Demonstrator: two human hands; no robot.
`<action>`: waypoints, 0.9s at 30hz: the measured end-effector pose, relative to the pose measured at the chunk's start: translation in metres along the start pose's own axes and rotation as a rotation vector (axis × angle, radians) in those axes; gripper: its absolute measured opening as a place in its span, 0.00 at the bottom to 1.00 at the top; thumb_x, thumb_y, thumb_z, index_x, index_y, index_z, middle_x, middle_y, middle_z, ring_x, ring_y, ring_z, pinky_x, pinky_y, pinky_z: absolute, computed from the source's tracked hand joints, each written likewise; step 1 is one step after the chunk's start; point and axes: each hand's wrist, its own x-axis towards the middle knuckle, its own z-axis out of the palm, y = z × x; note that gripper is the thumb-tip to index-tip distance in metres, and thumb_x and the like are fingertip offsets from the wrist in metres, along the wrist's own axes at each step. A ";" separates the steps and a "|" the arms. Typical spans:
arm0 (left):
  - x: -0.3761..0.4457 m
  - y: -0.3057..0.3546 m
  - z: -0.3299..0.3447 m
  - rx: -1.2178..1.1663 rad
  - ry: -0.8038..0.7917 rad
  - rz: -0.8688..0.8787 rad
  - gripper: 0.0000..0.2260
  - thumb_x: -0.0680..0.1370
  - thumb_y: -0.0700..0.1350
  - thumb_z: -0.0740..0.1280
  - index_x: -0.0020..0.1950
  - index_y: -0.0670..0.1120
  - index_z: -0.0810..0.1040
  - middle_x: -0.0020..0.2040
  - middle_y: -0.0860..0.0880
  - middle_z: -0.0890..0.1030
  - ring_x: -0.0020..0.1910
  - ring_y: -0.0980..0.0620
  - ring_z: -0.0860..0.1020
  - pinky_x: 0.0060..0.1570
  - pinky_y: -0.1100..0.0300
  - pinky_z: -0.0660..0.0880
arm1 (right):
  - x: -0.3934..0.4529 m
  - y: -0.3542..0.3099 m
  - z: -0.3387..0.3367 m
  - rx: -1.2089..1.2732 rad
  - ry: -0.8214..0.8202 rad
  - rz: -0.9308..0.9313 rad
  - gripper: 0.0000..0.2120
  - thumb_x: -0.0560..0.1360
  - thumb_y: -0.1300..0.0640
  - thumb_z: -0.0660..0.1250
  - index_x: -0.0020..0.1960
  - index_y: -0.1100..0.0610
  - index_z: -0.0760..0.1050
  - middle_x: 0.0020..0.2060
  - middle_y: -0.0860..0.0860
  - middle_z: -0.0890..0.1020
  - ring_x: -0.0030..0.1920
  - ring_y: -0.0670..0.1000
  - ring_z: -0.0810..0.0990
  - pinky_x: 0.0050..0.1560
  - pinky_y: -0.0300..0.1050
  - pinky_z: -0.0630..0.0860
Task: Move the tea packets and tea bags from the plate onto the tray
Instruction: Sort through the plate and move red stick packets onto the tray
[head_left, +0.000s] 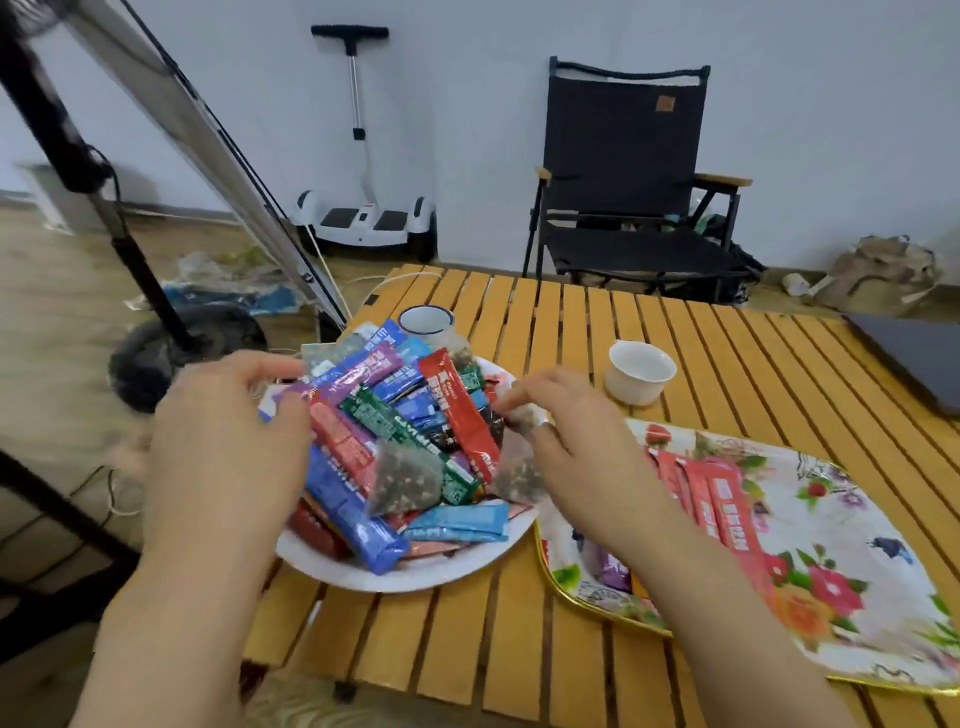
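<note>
A: Slatted wooden table (597, 322), white wall behind, black folding chair (623, 171) past the far edge. We see a white plate (415, 577) at the table's left edge and a floral tray (857, 597) just right of it.

B: Contents?

A: Plate is heaped with tea packets (395, 415) in red, blue, purple and green, plus two mesh tea bags: one (405, 478) near the front of the heap, another (519, 467) at its right side. Tray carries several red packets (727, 514) and a purple packet (613, 566), partly hidden by our right forearm.

B: Hands?

A: Right hand (576, 441): fingertips curled, pinching a tea bag (522, 418) just above the heap's right edge, wrist over the tray's near-left corner. Left hand (223, 436): fingers bent round packets at the heap's left side, gripping them, forearm running back to the lower left.

B: Anything else on the table?

A: White cup (641, 371) behind the tray, enamel mug (426, 322) behind the plate.
</note>
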 end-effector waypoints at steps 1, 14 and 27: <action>0.005 -0.014 -0.001 0.015 -0.012 -0.083 0.11 0.69 0.48 0.65 0.50 0.56 0.79 0.50 0.46 0.81 0.49 0.44 0.80 0.51 0.50 0.76 | 0.004 -0.004 0.007 -0.017 -0.002 0.004 0.17 0.76 0.66 0.55 0.57 0.50 0.76 0.60 0.47 0.73 0.62 0.46 0.69 0.63 0.46 0.69; 0.009 -0.051 0.021 -0.051 -0.075 -0.352 0.15 0.74 0.40 0.67 0.60 0.45 0.71 0.54 0.41 0.79 0.54 0.42 0.76 0.44 0.56 0.67 | 0.011 -0.021 0.053 -0.259 -0.094 0.095 0.16 0.77 0.62 0.59 0.61 0.46 0.74 0.65 0.43 0.70 0.69 0.45 0.61 0.64 0.49 0.53; 0.009 -0.050 0.018 -0.017 0.098 -0.417 0.10 0.71 0.45 0.71 0.51 0.52 0.80 0.50 0.47 0.82 0.49 0.44 0.79 0.44 0.50 0.78 | 0.008 -0.016 0.051 -0.217 -0.003 -0.070 0.16 0.77 0.64 0.60 0.59 0.48 0.76 0.63 0.41 0.70 0.66 0.43 0.64 0.56 0.38 0.49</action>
